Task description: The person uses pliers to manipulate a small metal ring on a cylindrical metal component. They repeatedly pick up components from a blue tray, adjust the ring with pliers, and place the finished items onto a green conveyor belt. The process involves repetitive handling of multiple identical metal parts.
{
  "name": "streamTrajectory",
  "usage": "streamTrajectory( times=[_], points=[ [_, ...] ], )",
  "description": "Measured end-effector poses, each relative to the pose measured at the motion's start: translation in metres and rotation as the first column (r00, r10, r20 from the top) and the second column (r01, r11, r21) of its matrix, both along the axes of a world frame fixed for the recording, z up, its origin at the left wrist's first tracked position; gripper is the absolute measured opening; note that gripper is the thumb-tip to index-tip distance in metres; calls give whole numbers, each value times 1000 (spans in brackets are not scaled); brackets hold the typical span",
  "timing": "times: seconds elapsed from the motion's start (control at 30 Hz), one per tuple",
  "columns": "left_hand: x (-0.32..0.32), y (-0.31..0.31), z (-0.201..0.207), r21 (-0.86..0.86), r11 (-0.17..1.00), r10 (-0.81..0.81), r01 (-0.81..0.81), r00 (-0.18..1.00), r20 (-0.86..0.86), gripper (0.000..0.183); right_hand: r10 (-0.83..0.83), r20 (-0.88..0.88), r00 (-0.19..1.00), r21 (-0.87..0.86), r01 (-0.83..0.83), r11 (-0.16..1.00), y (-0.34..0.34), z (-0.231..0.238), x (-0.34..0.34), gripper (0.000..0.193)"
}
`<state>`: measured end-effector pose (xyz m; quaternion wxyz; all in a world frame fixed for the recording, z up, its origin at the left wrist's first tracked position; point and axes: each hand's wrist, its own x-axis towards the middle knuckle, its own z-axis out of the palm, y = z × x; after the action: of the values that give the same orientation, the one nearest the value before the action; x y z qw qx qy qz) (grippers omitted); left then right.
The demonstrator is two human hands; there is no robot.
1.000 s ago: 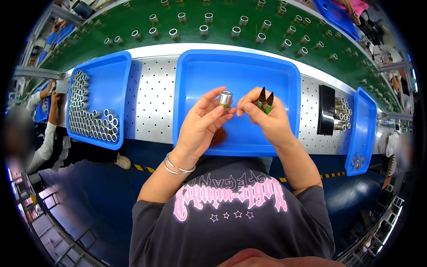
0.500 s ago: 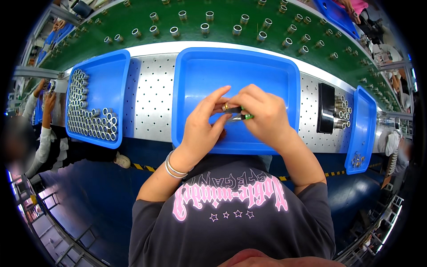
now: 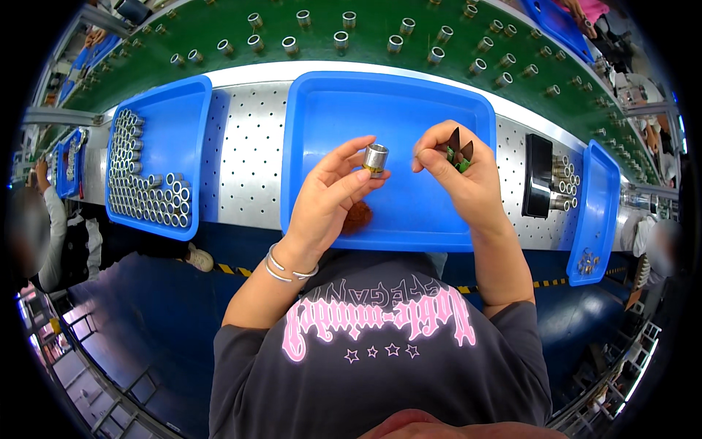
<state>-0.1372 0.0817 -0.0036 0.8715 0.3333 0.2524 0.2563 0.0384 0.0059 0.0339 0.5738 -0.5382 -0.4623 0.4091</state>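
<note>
Above the blue tray [image 3: 307,110] in front of me, my left hand [image 3: 316,208] pinches a short metal sleeve [image 3: 376,156] between thumb and fingers. The sleeve stands roughly upright, silver with a yellowish band near its lower end. To the right, my right hand [image 3: 477,192] is curled round small cutters [image 3: 461,152] with green grips and dark pointed blades. The blades point up and away from the sleeve. Its thumb and forefinger tips press together; whether anything small sits between them I cannot tell. Beside my left hand, a reddish-brown fuzzy clump [image 3: 357,217] lies in the tray.
A left-hand blue tray [image 3: 199,110] holds rows of sleeves. At right are a black flat device [image 3: 537,175], several sleeves [image 3: 563,186] and a narrow blue tray [image 3: 598,190] with small bits. Beyond runs a green belt [image 3: 322,58] carrying sleeves. Other people work at both sides.
My hands have moved apart: the right has drawn the cutters away to the right, blades now upward. The sleeve in my left hand, mostly hidden before, now shows clearly.
</note>
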Motion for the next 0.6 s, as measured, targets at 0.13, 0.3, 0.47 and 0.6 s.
streamTrajectory(
  times=[0.13,0.3,0.47,0.6],
  points=[
    [1,-1,1,10,1000,24,-24,1000,1,43,71,-83,994,-15,-73,997,3,6,-5,8],
    [1,-1,-7,139,990,11,-4,999,-46,44,122,-170,978,7,-122,992,12,9,-10,9],
    [2,-5,-5,235,970,-42,66,994,-102,49,55,-219,974,-104,-79,991,22,9,-10,10],
    [2,-7,1,224,962,-119,154,980,-162,53,-59,-326,944,-135,16,991,31,-4,-3,12]
  ],
)
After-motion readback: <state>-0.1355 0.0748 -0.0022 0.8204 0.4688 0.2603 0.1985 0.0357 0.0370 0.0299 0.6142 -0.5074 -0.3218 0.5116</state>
